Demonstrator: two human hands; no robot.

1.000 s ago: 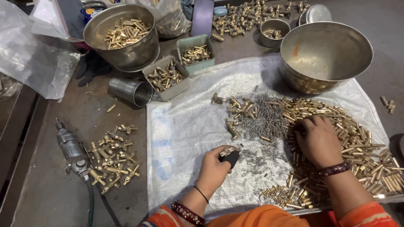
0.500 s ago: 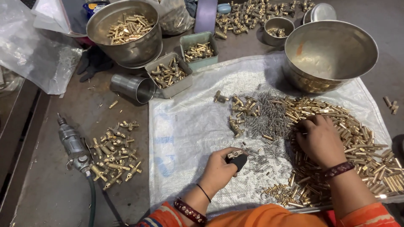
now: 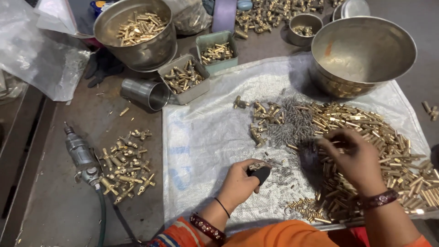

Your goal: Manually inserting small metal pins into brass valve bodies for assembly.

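Note:
My left hand (image 3: 240,182) grips a small brass fitting with a black knob (image 3: 259,171), held just above the white woven sheet (image 3: 206,137). My right hand (image 3: 354,160) hovers over the edge of a big heap of brass pins (image 3: 388,142), its fingertips pinched near the small steel springs (image 3: 292,123). Whether the fingers hold a piece I cannot tell. A few assembled brass fittings (image 3: 260,116) lie beside the springs.
A large steel bowl (image 3: 366,52) stands at the back right. Another steel bowl with brass parts (image 3: 137,32), two small green trays (image 3: 201,64), a tipped steel cup (image 3: 145,93), a pneumatic tool (image 3: 80,155) and loose brass fittings (image 3: 123,160) are on the left.
My right hand has lifted off the brass pile and drawn its fingers together toward the springs. My left hand has stayed in place with the black-knobbed fitting.

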